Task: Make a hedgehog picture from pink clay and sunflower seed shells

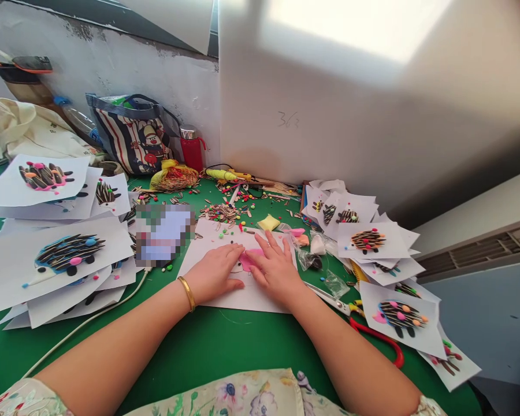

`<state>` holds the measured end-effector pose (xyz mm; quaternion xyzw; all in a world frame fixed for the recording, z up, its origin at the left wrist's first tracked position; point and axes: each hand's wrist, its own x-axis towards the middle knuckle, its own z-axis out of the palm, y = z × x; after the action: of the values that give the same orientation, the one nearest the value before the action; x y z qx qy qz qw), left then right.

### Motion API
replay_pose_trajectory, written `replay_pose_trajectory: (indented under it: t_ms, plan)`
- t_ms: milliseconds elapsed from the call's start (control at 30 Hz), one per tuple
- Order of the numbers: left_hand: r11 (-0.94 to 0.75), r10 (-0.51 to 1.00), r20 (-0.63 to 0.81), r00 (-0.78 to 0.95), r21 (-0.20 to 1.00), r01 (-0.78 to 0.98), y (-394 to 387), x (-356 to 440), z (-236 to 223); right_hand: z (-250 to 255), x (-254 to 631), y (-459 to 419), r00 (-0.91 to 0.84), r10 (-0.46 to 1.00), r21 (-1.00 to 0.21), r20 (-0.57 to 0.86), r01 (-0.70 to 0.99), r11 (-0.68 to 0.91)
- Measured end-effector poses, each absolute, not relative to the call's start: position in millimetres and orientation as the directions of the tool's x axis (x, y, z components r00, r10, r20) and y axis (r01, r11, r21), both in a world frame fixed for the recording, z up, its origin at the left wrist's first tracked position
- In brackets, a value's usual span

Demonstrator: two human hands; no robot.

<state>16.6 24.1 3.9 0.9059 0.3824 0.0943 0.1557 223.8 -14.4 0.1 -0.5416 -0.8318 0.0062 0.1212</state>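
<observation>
A sheet of white paper (247,301) lies on the green tabletop in front of me. On it is a flat patch of pink modelling clay (255,254), partly covered by my fingers. My left hand (220,270) rests on the sheet left of the clay, fingers stretched out side by side, a gold bangle at the wrist. My right hand (277,267) lies over the clay's right side with its fingers spread. Small dark marks show on the paper between the hands. A yellow lump of clay (268,223) sits just beyond the sheet.
Stacks of hedgehog pictures stand at left (65,289) and right (407,318). Red-handled scissors (375,335) lie by my right forearm. A blurred-out phone (164,234) with a cable is left of the sheet. Sunflower seeds (221,213), a bag (132,136) and a red bottle (191,149) are behind.
</observation>
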Motion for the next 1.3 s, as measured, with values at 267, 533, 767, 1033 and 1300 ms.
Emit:
replay_pose_trajectory:
  t_ms: [267, 533, 767, 1033, 1300]
  plan:
    - [-0.663, 0.718, 0.072, 0.692, 0.371, 0.650, 25, 16, 2, 3, 224, -22, -0.449, 0.870, -0.153, 0.205, 0.863, 0.481]
    - [-0.681, 0.706, 0.073, 0.705, 0.346, 0.646, 26, 17, 2, 1, 224, -21, -0.469, 0.851, -0.110, 0.235, 0.857, 0.503]
    - [-0.678, 0.708, 0.073, 0.703, 0.350, 0.646, 25, 16, 1, 3, 226, -27, -0.506, 0.825, -0.102, 0.252, 0.833, 0.543]
    - [-0.679, 0.707, 0.051, 0.705, 0.331, 0.656, 26, 16, 3, 6, 237, -24, -0.481, 0.829, -0.113, 0.286, 0.842, 0.527]
    - [-0.682, 0.703, 0.028, 0.711, 0.311, 0.662, 25, 17, 4, 3, 258, -19, -0.392, 0.870, -0.095, 0.300, 0.895, 0.436]
